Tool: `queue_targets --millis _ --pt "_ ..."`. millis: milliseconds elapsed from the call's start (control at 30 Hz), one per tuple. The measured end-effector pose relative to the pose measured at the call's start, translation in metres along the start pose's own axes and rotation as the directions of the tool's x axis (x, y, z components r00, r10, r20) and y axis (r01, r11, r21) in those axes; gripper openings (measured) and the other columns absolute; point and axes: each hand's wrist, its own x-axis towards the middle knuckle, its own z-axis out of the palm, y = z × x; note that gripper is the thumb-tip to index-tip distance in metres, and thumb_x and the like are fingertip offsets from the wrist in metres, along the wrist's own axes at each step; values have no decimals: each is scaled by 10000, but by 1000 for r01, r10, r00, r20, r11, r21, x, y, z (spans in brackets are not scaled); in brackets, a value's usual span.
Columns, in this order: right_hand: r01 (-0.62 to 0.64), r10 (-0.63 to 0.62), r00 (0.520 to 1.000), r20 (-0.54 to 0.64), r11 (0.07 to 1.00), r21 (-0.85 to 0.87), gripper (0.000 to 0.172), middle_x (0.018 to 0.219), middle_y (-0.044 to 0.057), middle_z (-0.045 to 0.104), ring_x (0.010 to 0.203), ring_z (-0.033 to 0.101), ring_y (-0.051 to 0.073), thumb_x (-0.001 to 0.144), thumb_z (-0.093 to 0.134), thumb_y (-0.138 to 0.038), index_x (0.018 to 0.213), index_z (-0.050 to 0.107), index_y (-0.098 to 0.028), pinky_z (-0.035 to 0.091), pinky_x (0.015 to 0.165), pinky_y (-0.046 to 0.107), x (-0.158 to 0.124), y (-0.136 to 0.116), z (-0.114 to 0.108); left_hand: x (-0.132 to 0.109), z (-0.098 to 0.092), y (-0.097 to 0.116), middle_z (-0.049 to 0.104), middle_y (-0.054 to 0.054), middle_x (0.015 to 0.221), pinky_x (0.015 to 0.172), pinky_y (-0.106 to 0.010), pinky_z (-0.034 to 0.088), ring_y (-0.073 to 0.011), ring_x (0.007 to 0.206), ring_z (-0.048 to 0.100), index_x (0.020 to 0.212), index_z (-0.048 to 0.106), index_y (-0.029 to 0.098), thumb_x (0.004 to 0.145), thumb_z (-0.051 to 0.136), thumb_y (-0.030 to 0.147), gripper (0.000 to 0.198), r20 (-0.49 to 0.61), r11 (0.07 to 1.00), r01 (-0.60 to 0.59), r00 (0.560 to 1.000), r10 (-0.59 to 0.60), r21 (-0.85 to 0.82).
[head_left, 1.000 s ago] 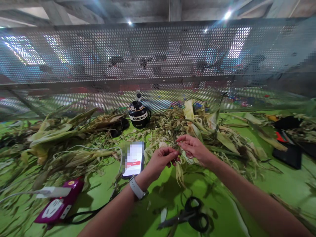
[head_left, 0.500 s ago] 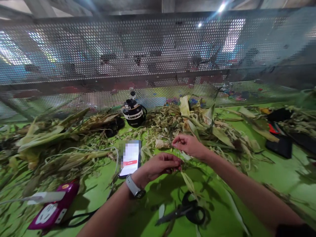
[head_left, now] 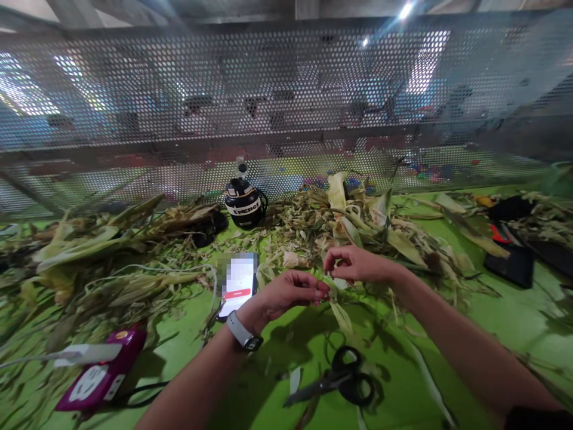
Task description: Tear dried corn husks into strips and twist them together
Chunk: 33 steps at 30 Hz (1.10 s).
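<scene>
My left hand (head_left: 298, 292), with a grey-strapped watch on its wrist, pinches a pale corn husk strip (head_left: 342, 318) near its upper end. The strip hangs below the fingertips over the green table. Just right of those fingertips is my right hand (head_left: 351, 263), its fingers curled and thumb and fingertips close together. Whatever it may hold is too fine to make out. Black-handled scissors (head_left: 333, 382) lie on the table below both hands, blades toward the left. A phone (head_left: 238, 286) with a lit screen lies left of my left hand.
Piles of dried corn husk (head_left: 362, 218) lie behind my hands, with more husks (head_left: 85, 245) at the left. A black jug marked ENERGY (head_left: 245, 206) stands at the back, before a perforated metal screen (head_left: 286, 77). A purple power bank (head_left: 101, 376) with cables lies front left.
My right hand has drawn a little to the right, away from my left fingertips. My left hand keeps its pinch on the husk strip and has barely moved.
</scene>
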Motion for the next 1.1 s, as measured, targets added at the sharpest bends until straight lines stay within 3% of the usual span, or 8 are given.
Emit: queue_targets --millis 200,400,533,600,667,767,967,1100 --pt "77 -46 961 274 991 -106 406 652 -63 477 573 427 81 661 580 -95 1059 566 -173 325 495 168 -6 1 0 -2 0 4 693 -9 702 714 -213 456 -92 666 615 753 690 138 555 827 219 254 36 998 -34 999 32 56" --pt "201 -167 949 268 974 -104 208 760 -27 512 647 441 90 673 575 -132 878 609 -145 359 566 181 6 9 12 -8 -2 17 654 -2 663 677 -229 455 -112 657 604 715 627 138 595 791 255 235 25 948 -116 993 113 296" --pt "141 -124 969 213 988 -66 201 707 -37 525 582 438 74 686 566 -120 878 624 -140 344 526 172 9 12 14 -14 -2 24 652 -7 698 620 -221 431 -126 664 596 740 608 158 690 683 213 106 -44 758 -163 969 244 631" --pt "115 -111 977 183 993 -14 184 673 -48 518 568 438 69 691 590 -135 874 611 -142 348 519 168 9 11 15 -17 1 24 658 -10 704 602 -230 415 -141 654 597 764 603 176 730 610 163 37 -114 561 -119 925 362 819" --pt "105 -119 977 174 991 88 182 713 -38 544 620 484 80 685 597 -130 866 596 -148 395 559 175 9 8 17 -18 6 21 665 -20 714 609 -255 404 -168 667 603 785 597 190 751 555 122 86 -143 310 -30 842 521 950" --pt "42 -90 984 152 956 290 180 777 -16 576 680 557 101 695 551 -128 869 589 -155 460 604 204 10 5 20 -16 11 13 686 -31 765 664 -291 409 -199 725 617 842 589 200 785 533 117 115 -32 33 13 728 685 999" --pt "24 -33 999 15 910 413 124 736 -9 601 482 557 61 741 556 -247 767 609 -138 483 534 212 17 11 22 -6 5 3 714 -23 781 686 -305 425 -181 696 633 919 589 190 820 541 134 123 200 -187 -77 482 853 979" --pt "83 -84 996 -15 897 434 113 698 -17 615 518 581 71 725 578 -238 729 632 -139 497 564 209 17 12 23 -4 2 2 719 -18 777 684 -305 432 -164 673 636 934 600 189 826 537 138 135 246 -214 -122 427 870 969"
